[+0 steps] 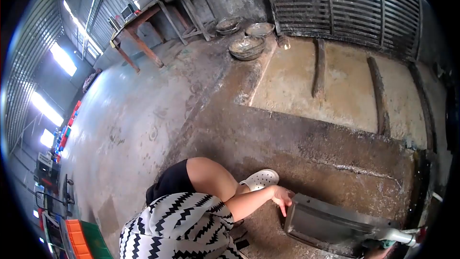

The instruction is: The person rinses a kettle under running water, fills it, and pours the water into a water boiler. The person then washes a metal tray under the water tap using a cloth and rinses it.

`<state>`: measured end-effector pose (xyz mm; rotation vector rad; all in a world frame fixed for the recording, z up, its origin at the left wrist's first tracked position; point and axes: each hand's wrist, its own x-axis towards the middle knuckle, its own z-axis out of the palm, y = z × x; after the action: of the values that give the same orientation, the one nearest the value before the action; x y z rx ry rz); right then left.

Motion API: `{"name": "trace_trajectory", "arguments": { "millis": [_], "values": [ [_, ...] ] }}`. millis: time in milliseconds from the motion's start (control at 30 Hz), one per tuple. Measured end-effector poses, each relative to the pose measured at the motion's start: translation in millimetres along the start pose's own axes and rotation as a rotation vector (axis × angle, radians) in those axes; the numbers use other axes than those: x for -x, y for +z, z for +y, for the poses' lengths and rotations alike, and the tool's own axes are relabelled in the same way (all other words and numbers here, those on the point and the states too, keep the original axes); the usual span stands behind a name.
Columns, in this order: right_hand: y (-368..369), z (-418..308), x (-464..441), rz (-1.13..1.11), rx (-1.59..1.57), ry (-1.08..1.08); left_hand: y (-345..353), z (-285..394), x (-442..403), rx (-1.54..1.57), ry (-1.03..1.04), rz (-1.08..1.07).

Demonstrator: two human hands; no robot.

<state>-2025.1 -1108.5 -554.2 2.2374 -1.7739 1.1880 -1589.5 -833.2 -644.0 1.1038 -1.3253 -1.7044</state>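
Note:
A dark, rectangular metal box (330,225) lies tilted on the stained floor at the lower right. My left hand (282,196) is at its near left corner, fingers bent against the edge and one pointing down along the end. At the box's other end, a white pipe (398,236) sticks out to the right. My right hand (382,252) is only partly in view below that pipe, beside something dark green; its fingers are hidden. My knee and a pale clog (261,180) with holes are close to my left arm.
Beyond the box, a low ledge borders a tan slab crossed by dark bars (378,96). Several round basins (247,48) stand near a wooden table (143,17). A slatted metal panel (345,5) leans at the back. Orange and green crates (79,240) are at lower left.

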Motion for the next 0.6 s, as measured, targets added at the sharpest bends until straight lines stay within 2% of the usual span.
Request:
{"name": "trace_trajectory", "arguments": {
  "millis": [67,100,133,200,233,267,333,400,433,467,533,567,600],
  "values": [
    [-11,-12,-15,0.018,-0.047,-0.026,5,34,-8,0.513,-0.402,-0.247],
    [-21,-31,-23,-0.038,-0.247,0.14,11,53,-12,0.4,-0.413,-0.309],
    [-26,-33,-31,-0.034,-0.248,0.136,15,45,-18,0.397,-0.408,-0.309],
    [-33,-31,-48,-0.165,-0.052,-0.06,34,48,-28,0.079,-0.284,-0.546],
    [-29,-27,-53,-0.158,-0.054,-0.062,48,53,-30,0.165,-0.528,-0.545],
    [-21,-18,-59,-0.239,-0.256,0.016,63,61,-32,0.212,-0.612,-0.608],
    [4,-4,-66,-0.387,-0.675,0.184,103,35,-49,0.096,-0.561,-0.729],
    [24,5,-64,-0.539,-1.095,0.35,137,41,-62,-0.312,-0.606,-0.741],
    [33,1,-63,-0.532,-1.1,0.348,132,31,-75,-0.211,-0.573,-0.724],
    [39,-12,-64,-0.58,-0.741,0.111,127,51,-80,-0.107,-0.537,-0.709],
    [51,-43,-66,-0.63,-0.001,-0.332,110,41,-114,-0.104,-0.148,-0.139],
    [52,-68,-58,-0.633,-0.007,-0.327,93,88,-123,-0.067,-0.154,0.073],
    [47,-100,-48,-0.438,-0.041,-0.517,83,115,-141,-0.011,-0.044,0.318]
  ]
}}
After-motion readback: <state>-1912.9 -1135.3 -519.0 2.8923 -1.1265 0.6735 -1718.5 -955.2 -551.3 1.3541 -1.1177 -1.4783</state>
